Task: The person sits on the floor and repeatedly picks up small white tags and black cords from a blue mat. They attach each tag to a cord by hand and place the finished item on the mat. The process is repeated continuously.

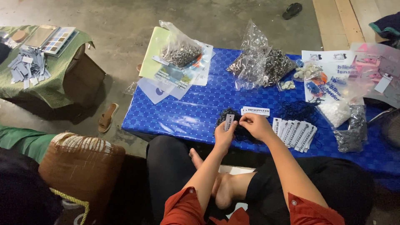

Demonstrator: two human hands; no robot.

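My left hand pinches a small white paper tag upright at the near edge of the low blue table. My right hand sits close beside it, fingers closed on thin black string from a dark tangle under both hands. Another white tag lies flat just beyond my fingers. A fanned row of several white tags lies to the right of my right hand.
Clear bags of small metal rings and papers sit at the table's far side; more bags and loose black string lie to the right. A green-covered stool with tags stands left, a sandal on the floor, a brown cushion near left.
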